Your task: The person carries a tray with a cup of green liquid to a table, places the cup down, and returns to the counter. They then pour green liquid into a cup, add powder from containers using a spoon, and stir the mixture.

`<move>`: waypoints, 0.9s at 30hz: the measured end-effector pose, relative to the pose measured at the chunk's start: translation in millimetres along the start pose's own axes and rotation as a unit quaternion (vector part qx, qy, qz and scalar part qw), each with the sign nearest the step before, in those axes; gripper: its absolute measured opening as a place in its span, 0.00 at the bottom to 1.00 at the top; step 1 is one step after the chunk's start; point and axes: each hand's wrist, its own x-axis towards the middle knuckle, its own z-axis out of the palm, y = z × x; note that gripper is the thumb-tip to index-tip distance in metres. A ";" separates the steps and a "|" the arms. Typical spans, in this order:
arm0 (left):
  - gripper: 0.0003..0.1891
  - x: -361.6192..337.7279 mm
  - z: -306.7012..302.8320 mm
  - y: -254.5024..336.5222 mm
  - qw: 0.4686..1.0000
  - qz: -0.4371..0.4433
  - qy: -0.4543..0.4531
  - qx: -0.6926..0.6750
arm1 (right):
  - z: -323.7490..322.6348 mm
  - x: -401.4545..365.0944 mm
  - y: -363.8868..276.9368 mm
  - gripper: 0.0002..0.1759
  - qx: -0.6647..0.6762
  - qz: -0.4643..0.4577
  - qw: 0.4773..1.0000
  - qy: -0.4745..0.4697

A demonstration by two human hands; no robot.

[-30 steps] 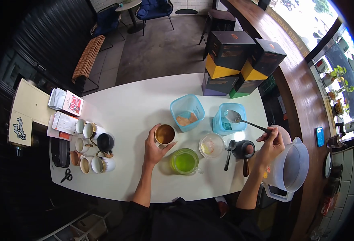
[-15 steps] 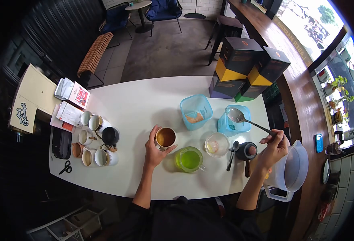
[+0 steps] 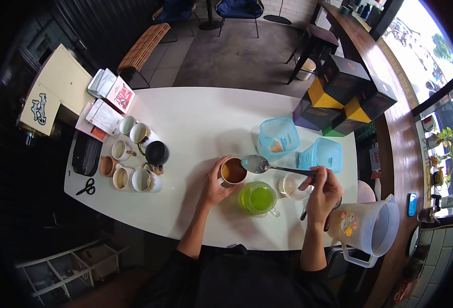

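Note:
My left hand is wrapped round a cup of brown liquid on the white table. In my right hand is the handle of a large metal spoon, whose bowl is over the right rim of the cup. A glass pitcher of green liquid stands just right of the cup. Between the pitcher and my right hand is a clear round container, partly covered by the hand. Behind the spoon are two blue containers, one with brownish contents and another to its right.
Several mugs stand at the left, with scissors, a black case and packets. Stacked black boxes are at the back right. A large plastic jug stands at the right edge.
My right hand has moved left with the spoon, from over the right blue container to the cup. The camera view has shifted. My left hand still holds the cup.

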 end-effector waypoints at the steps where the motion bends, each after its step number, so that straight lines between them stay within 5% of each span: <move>1: 0.43 -0.5 0.6 1.0 1.000 0.001 0.002 -0.008 | 6.1 0.2 5.0 0.14 0.002 0.015 1.000 -0.020; 8: 0.45 -3.9 1.6 -8.4 1.000 -0.001 0.008 0.000 | 39.1 0.7 22.5 0.10 -0.092 -0.018 0.988 -0.124; 18: 0.46 -7.0 3.4 -12.7 1.000 -0.023 0.009 -0.005 | 44.8 1.3 13.6 0.08 -0.215 -0.195 0.896 -0.336; 22: 0.46 -7.5 4.3 -12.2 0.999 -0.023 0.012 -0.019 | 29.9 3.3 -0.2 0.08 -0.188 -0.215 0.906 -0.314; 27: 0.47 -4.5 2.7 -5.5 0.999 -0.021 0.006 -0.034 | -9.4 5.2 -17.4 0.08 -0.164 -0.138 0.973 -0.088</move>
